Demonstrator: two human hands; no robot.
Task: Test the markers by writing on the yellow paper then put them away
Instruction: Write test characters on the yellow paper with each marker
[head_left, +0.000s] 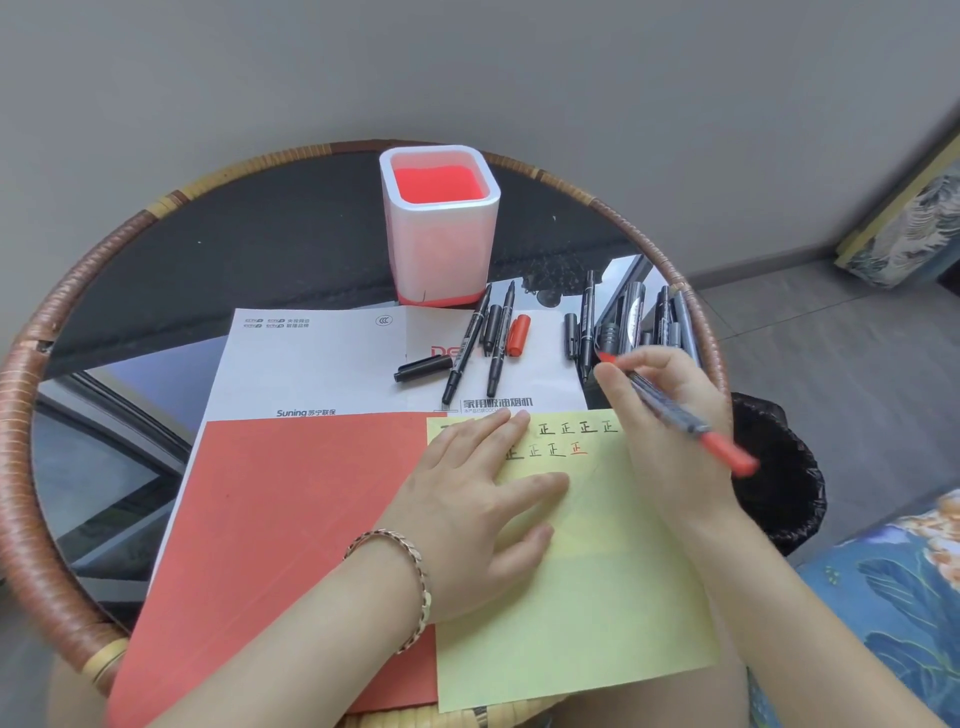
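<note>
The yellow paper (571, 597) lies at the table's front right, with two rows of small written characters near its top edge; the last one is red. My left hand (483, 499) presses flat on the paper's upper left. My right hand (670, 415) holds a red marker (680, 415) above the paper's top right corner, tip lifted off the sheet. Two uncapped black markers (478, 343) lie on a white sheet behind, with a black cap (423, 368) and a red cap (518, 335) beside them. More black markers (634, 322) lie at the right. A white and red pen holder (441, 228) stands behind.
A red sheet (291, 519) and a white printed sheet (311, 358) lie under and beside the yellow paper on the round glass table with a rattan rim (31, 467). A black-lined bin (779, 467) stands on the floor at the right, next to a flowered cushion (893, 597).
</note>
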